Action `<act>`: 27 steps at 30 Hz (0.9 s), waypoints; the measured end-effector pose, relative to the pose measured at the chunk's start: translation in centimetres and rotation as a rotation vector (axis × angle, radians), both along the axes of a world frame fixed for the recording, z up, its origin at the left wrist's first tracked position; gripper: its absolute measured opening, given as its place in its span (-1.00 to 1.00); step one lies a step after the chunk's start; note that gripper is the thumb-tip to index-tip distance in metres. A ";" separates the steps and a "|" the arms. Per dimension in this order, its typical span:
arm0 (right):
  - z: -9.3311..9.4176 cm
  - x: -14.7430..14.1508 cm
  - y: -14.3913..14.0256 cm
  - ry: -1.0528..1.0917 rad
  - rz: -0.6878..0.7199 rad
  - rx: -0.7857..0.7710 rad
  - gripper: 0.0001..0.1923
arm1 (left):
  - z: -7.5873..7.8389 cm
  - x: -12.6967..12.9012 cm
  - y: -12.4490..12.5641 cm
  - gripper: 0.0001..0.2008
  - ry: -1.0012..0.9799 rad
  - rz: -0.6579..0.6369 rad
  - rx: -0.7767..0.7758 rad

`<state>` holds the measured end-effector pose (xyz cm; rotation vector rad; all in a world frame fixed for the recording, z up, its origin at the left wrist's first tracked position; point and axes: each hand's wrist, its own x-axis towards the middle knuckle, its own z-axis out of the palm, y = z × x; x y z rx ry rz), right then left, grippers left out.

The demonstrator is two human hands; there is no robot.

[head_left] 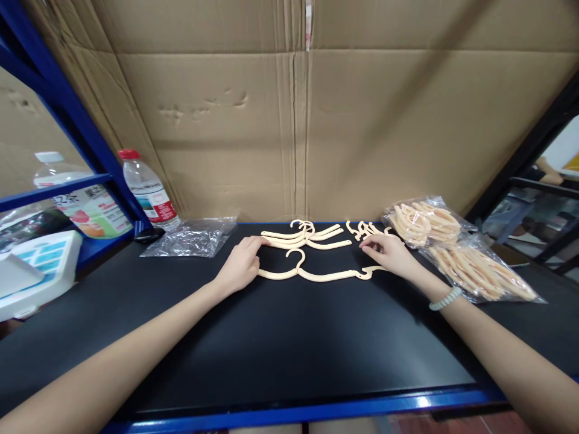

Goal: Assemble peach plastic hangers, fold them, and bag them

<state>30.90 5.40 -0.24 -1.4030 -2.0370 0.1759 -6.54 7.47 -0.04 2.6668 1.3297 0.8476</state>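
Beige plastic clothes hanger pieces lie on the black tabletop. At the left end of the front hanger (325,278), my left hand (240,263) is closed, hiding that end. Its index fingertip reaches the left ends of several stacked hangers (284,243) just behind. A small curved piece (365,274) sits at the front hanger's right end, running under my right hand (389,253). That hand's fingers are pinched together; whatever they hold, if anything, is hidden. Several small hook-like pieces (362,230) lie just behind it.
Two clear bags of beige pieces (423,222) (482,271) lie at right. A crumpled clear bag (190,236) and a red-capped bottle (149,190) stand back left. Cardboard (226,120) walls the rear. A blue-and-white object (43,268) is at far left, by a blue frame (76,114).
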 end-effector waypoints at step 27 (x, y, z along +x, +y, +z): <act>-1.5 -1.3 2.1 -0.302 0.163 0.119 -0.65 | -0.2 0.1 0.2 -0.62 -0.048 -0.038 0.161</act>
